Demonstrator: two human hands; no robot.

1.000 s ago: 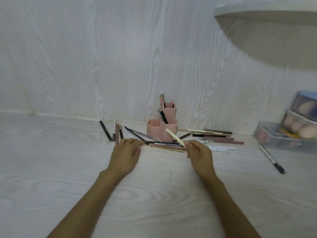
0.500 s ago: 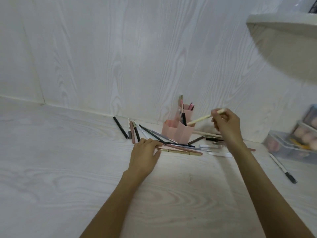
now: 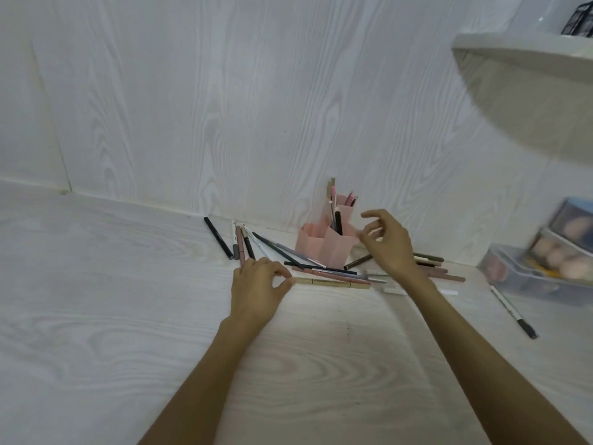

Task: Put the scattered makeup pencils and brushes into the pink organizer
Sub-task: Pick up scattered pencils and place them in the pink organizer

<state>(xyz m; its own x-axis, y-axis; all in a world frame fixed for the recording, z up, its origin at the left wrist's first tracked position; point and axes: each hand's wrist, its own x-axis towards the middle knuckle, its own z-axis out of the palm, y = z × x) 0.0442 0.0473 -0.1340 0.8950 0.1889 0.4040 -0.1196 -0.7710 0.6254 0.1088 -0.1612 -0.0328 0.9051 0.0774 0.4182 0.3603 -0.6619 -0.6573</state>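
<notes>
The pink organizer [image 3: 321, 248] stands by the wall with several pencils [image 3: 337, 216] upright in its taller back cells. Loose pencils lie fanned out to its left [image 3: 244, 242], in front of it [image 3: 324, 273] and to its right [image 3: 433, 269]. My left hand [image 3: 260, 285] rests on the table in front of the left group, thumb and forefinger pinched on the left end of a gold pencil [image 3: 330, 283] that lies flat. My right hand [image 3: 386, 242] hovers just right of the organizer, fingers spread and empty.
A white pen with a black tip [image 3: 513, 313] lies apart at the right. Clear boxes holding makeup sponges [image 3: 545, 264] stand at the far right. A white curved shelf [image 3: 526, 56] juts out overhead on the right. The wall runs close behind the organizer.
My right hand lifted a cream pencil from the table to the organizer and now is open without it. My left hand stayed at the pencils and closed on the gold pencil's end.
</notes>
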